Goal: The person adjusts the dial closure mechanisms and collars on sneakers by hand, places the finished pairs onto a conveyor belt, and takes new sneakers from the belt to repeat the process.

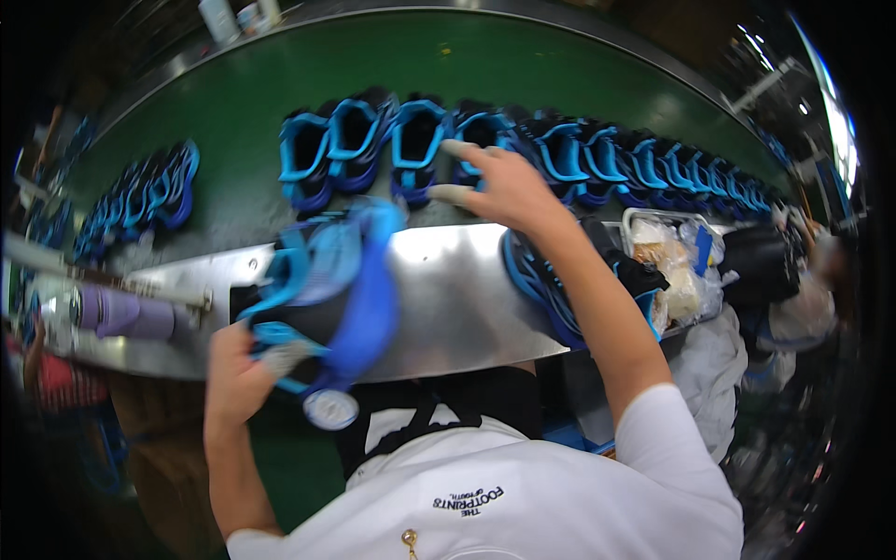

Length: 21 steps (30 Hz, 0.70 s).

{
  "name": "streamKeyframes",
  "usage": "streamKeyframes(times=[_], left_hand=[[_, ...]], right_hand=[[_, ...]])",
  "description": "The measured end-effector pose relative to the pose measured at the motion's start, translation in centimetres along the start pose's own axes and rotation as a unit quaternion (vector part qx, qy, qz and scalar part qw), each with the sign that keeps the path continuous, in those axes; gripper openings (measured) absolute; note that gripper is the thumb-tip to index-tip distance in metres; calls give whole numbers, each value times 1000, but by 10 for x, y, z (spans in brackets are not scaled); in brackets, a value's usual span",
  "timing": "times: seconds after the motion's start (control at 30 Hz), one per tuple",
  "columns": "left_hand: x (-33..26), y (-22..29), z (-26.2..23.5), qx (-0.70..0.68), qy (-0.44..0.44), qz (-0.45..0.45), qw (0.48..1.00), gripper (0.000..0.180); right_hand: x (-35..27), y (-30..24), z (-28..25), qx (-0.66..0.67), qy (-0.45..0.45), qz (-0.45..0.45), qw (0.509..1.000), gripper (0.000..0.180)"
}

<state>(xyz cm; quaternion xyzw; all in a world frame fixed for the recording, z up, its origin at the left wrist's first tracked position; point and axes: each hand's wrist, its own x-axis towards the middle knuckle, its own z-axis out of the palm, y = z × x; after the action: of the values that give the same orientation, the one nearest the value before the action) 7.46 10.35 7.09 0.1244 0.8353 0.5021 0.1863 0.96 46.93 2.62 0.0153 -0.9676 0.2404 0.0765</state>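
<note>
My left hand (239, 375) grips a blue and black shoe (347, 271) tilted over the metal ledge, smeared by motion. A small round whitish disc (330, 409) shows at its lower end; I cannot tell whether it is attached. My right hand (504, 185) reaches forward with thumb and forefinger apart and nothing between them. Pale covers wrap its fingertips. Closest to those fingers is an upright black shoe with light-blue trim (417, 135), one of a long row on the green belt. Another shoe (541, 285) lies on the ledge, partly behind my right forearm.
A metal ledge (443, 299) runs before me along the green surface (373, 51). More shoes (140, 196) stand at the left, near a lilac bottle (131, 313). At the right is a white basket (627, 220) of plastic-wrapped pieces, beside a black bag (761, 261).
</note>
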Motion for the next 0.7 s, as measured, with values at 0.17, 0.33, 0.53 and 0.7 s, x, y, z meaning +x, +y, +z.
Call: streamKeyframes(times=[0.17,0.33,0.53,0.7], left_hand=[[60,-31,-44,258,253,202,910,30],[166,-120,-125,367,288,208,860,36],[245,-232,-169,344,158,69,923,40],[226,-155,-96,404,271,251,837,34]], right_hand=[[72,1,74,-138,-104,64,983,76],[66,70,73,-206,-90,9,974,68],[65,170,14,-283,-97,142,944,76],[85,166,-16,-348,-103,112,925,48]])
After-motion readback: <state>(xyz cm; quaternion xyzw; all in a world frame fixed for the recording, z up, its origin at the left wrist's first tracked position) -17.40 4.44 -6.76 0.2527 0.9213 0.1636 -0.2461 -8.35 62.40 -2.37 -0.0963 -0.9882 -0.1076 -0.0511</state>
